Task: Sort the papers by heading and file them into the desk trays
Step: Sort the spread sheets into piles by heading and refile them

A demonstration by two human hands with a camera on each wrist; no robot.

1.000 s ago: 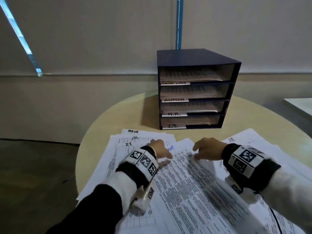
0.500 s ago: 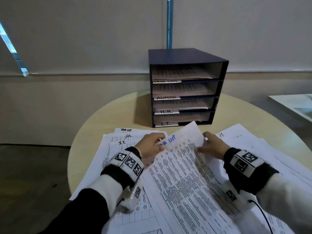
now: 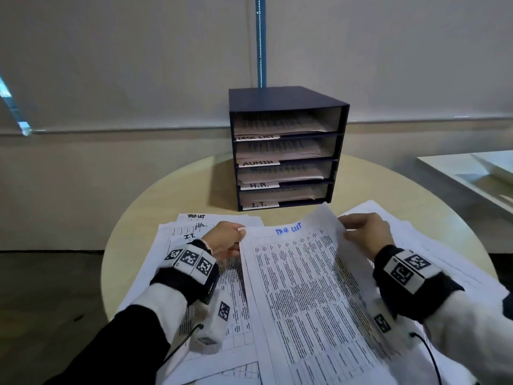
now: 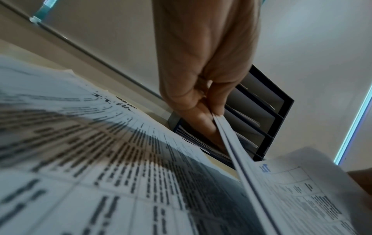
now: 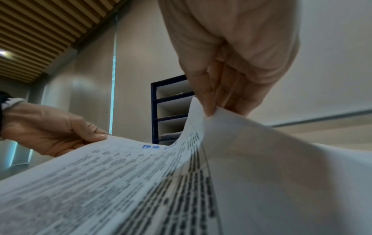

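Round table [image 3: 172, 190], blue pole [image 3: 260, 40]

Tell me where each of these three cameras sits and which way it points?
Head: worn high, looking down at the round beige table and dark blue four-shelf tray; both forearms show.
Left wrist: low, looking along the left hand pinching the blue-headed printed sheet.
Right wrist: low, looking along the right hand pinching the sheet's other corner.
All three show that sheet and the tray.

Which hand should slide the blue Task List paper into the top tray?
Probably right: the right hand pinches the sheet at its raised corner, nearer the tray unit. The left hand steadies the other corner.
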